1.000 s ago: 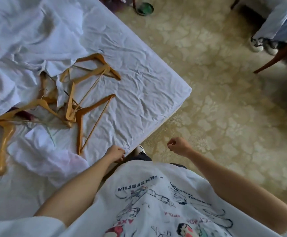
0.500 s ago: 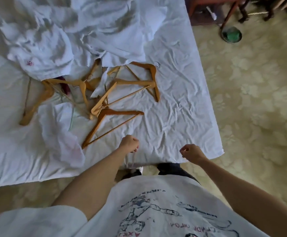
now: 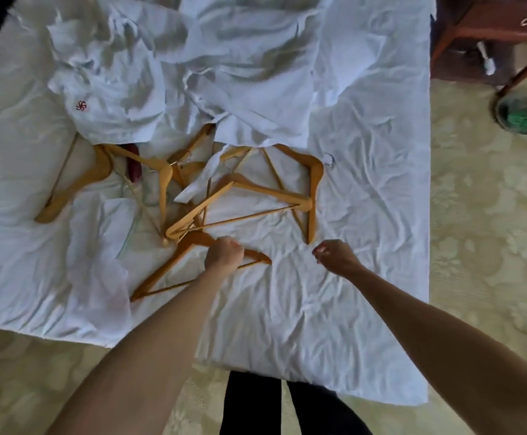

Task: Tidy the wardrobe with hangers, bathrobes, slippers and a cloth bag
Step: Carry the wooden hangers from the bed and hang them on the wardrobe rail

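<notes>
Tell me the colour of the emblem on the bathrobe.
Red, on the white bathrobe; the emblem shows in the head view.

Tangled wooden hangers heaped mid-bed on wrinkled white sheet; crumpled white bathrobes piled behind them, overlapping far ends; round green-filled bowl placed on floor, right.

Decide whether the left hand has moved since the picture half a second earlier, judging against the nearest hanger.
Yes. The left hand has moved forward, away from the bed's near edge, and now lies over the nearest hanger; before, it was short of it.
</notes>
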The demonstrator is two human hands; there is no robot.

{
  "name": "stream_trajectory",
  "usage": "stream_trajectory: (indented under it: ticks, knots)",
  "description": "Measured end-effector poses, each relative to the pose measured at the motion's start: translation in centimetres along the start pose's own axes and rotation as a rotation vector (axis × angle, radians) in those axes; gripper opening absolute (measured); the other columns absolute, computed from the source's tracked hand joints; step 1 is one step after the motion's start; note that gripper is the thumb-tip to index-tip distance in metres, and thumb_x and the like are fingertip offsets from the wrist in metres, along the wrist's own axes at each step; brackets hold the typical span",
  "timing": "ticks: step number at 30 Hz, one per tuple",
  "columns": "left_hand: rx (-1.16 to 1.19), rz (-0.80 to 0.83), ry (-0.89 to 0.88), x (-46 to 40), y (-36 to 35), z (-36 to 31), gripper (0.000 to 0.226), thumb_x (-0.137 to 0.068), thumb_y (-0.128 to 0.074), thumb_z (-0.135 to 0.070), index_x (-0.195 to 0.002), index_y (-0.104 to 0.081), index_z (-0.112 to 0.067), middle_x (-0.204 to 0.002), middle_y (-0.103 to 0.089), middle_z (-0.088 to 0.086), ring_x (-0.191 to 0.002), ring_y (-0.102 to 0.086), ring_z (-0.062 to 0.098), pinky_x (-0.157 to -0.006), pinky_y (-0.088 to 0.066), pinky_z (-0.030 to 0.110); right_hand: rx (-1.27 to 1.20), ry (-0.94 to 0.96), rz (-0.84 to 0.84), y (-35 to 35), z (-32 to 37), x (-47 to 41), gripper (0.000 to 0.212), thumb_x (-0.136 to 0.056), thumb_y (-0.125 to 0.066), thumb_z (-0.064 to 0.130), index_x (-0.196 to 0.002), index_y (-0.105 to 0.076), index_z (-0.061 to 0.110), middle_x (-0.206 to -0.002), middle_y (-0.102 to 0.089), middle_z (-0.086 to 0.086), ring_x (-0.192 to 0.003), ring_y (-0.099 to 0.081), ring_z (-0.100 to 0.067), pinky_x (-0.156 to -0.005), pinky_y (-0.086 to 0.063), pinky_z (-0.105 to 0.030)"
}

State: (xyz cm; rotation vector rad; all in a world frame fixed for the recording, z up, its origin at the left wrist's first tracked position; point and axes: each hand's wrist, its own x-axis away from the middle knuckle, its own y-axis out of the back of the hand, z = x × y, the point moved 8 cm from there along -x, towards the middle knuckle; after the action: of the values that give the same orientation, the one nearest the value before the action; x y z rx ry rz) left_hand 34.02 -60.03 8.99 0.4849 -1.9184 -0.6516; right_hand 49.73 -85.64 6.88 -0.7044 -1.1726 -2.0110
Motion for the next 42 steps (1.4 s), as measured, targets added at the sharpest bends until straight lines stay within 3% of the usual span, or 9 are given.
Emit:
stream_trajectory:
  ticks: [5,11,15,19,23,28,31,35,42]
  knots:
    - [0.0,-0.149,0.033,-10.7,2.2,-1.2,0.025,-0.094,-0.061,-0.021,-0.117,-0.066,-0.014,-0.126,-0.065,0.01,-0.123,-0.057,0.032,-0.104,-0.049,0.046,0.034,-0.045,-0.061,0.5,1.2,-10.3,0.021,-0.086,-0.058,0.018,-0.098,-0.076,0.019,-0.109,-0.073,-0.009,-0.107,-0.066,-0.029,-0.095,-0.053,-0.041]
    - [-0.253,-0.261,0.075,-20.0,2.8,-1.1,0.065,-0.089,-0.067,-0.026,-0.144,-0.037,-0.008,-0.151,-0.039,0.018,-0.14,-0.038,0.038,-0.115,-0.036,0.049,-0.006,-0.128,-0.256,0.8,1.4,-18.5,0.05,-0.08,-0.079,0.025,-0.124,-0.059,0.014,-0.115,-0.067,-0.008,-0.11,-0.063,-0.026,-0.087,-0.05,-0.034]
    - [-0.365,-0.337,0.03,-23.8,2.7,-1.4,0.043,-0.094,-0.065,-0.034,-0.126,-0.059,-0.006,-0.131,-0.06,0.016,-0.125,-0.054,0.035,-0.105,-0.044,0.047,0.024,-0.147,-0.282,-1.1,1.6,-21.7,0.068,-0.071,-0.086,0.039,-0.122,-0.052,0.01,-0.114,-0.066,-0.013,-0.11,-0.062,-0.035,-0.088,-0.051,-0.043]
    - [-0.215,-0.187,0.043,-25.4,2.0,0.7,0.036,-0.094,-0.065,-0.04,-0.106,-0.07,-0.006,-0.106,-0.071,0.013,-0.103,-0.066,0.032,-0.086,-0.054,0.04,-0.114,-0.185,-0.361,-0.4,0.8,-22.3,0.033,-0.08,-0.074,0.035,-0.102,-0.062,0.015,-0.09,-0.068,-0.01,-0.093,-0.066,-0.036,-0.078,-0.056,-0.043]
    - [0.093,-0.077,0.123,-23.0,1.4,2.9,0.029,-0.087,-0.071,-0.039,-0.088,-0.066,-0.01,-0.084,-0.067,0.006,-0.08,-0.062,0.026,-0.072,-0.05,0.036,-0.258,-0.186,-0.454,1.5,0.8,-18.7,0.01,-0.086,-0.066,0.024,-0.082,-0.064,0.015,-0.07,-0.061,-0.003,-0.075,-0.064,-0.029,-0.064,-0.051,-0.035]
    - [0.478,0.019,0.134,-16.1,1.3,2.1,0.037,-0.086,-0.075,-0.027,-0.057,-0.056,-0.012,-0.053,-0.054,0.007,-0.044,-0.05,0.017,-0.051,-0.042,0.028,-0.442,-0.099,-0.42,2.3,3.1,-11.2,0.007,-0.091,-0.062,0.015,-0.093,-0.067,0.011,-0.067,-0.056,0.0,-0.059,-0.05,-0.014,-0.052,-0.04,-0.023]
    - [0.591,0.095,0.099,-10.6,1.9,1.2,0.035,-0.087,-0.076,-0.021,-0.06,-0.056,-0.012,-0.052,-0.049,0.004,-0.044,-0.043,0.014,-0.043,-0.037,0.023,-0.565,-0.058,-0.342,2.0,4.6,-6.9,0.014,-0.091,-0.063,0.02,-0.1,-0.072,0.017,-0.065,-0.055,0.001,-0.057,-0.048,-0.013,-0.055,-0.042,-0.026]
    - [0.637,0.117,0.019,-3.3,3.1,0.2,0.038,-0.083,-0.08,-0.026,-0.056,-0.057,-0.013,-0.051,-0.053,0.004,-0.044,-0.047,0.011,-0.05,-0.042,0.022,-0.663,0.023,-0.29,2.5,6.4,-1.8,0.01,-0.088,-0.067,0.026,-0.09,-0.074,0.02,-0.058,-0.052,0.001,-0.054,-0.048,-0.016,-0.056,-0.043,-0.032]
    - [0.793,0.014,-0.033,10.3,4.8,0.9,0.028,-0.084,-0.08,-0.031,-0.068,-0.071,-0.009,-0.058,-0.067,0.005,-0.047,-0.057,0.01,-0.05,-0.046,0.021,-0.5,0.247,-0.132,2.5,9.0,6.7,0.011,-0.091,-0.068,0.026,-0.089,-0.07,0.015,-0.076,-0.059,-0.004,-0.069,-0.055,-0.017,-0.065,-0.046,-0.028]
